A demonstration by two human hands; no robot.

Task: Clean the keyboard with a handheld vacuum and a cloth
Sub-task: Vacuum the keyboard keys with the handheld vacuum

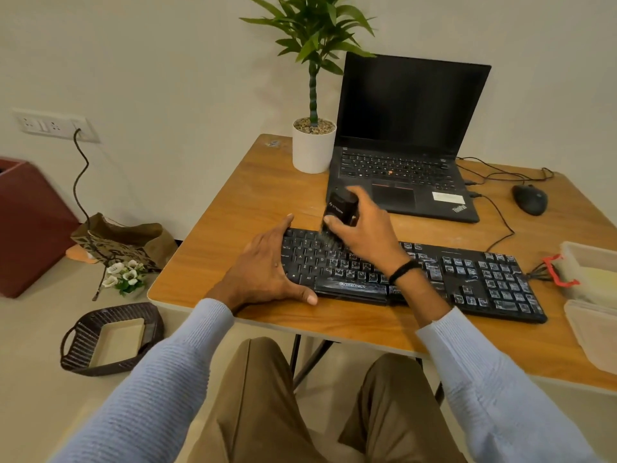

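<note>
1. I see the keyboard lying flat near the table's 6 o'clock edge.
2. The right hand grips the handheld vacuum, with its brush on the upper-left keys.
3. The left hand lies flat, fingers straight, on the keyboard's 9 o'clock end.
4. From the keyboard, the laptop sits at 12 o'clock and the mouse at 2.

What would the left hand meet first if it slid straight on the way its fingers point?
Probably the white plant pot. The left hand rests on the keyboard, fingers aimed across bare tabletop toward it; the laptop lies close beside that line, so depth leaves doubt.
</note>
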